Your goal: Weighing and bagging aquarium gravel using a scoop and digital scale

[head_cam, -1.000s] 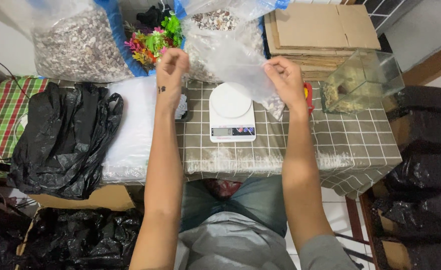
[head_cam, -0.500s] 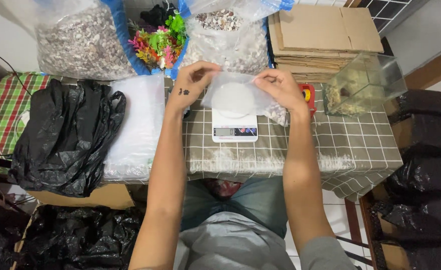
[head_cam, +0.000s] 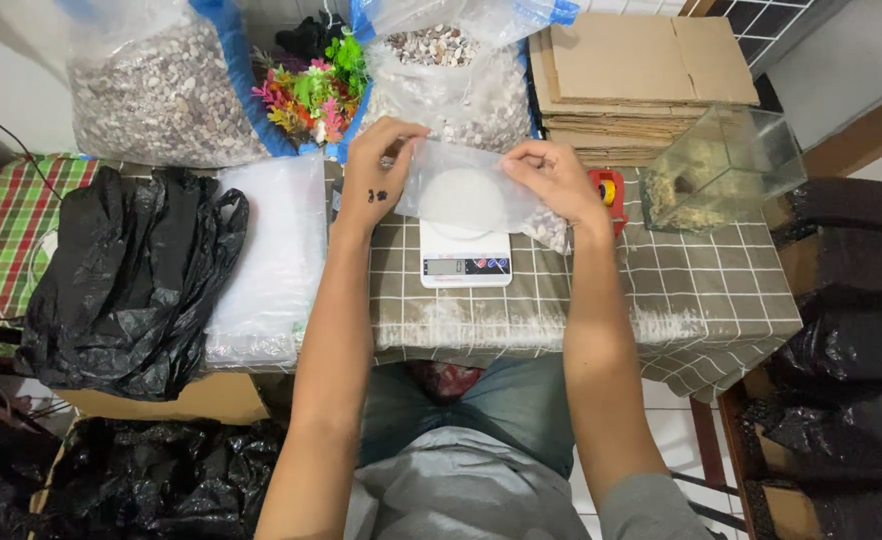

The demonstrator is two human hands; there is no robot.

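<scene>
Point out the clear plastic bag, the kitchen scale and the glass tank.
clear plastic bag [head_cam: 461, 190], head view, on its middle.
kitchen scale [head_cam: 464, 266], head view, on its display strip.
glass tank [head_cam: 723, 165], head view, on its side wall.

Both hands hold a clear plastic bag [head_cam: 466, 190] stretched flat over a white kitchen scale [head_cam: 465, 252] at frame centre — left hand [head_cam: 379, 165] pinching one end, right hand [head_cam: 551, 178] the other. Black bags [head_cam: 126, 275] lie at left — sacks of pebbles [head_cam: 161, 95] along the top.
</scene>
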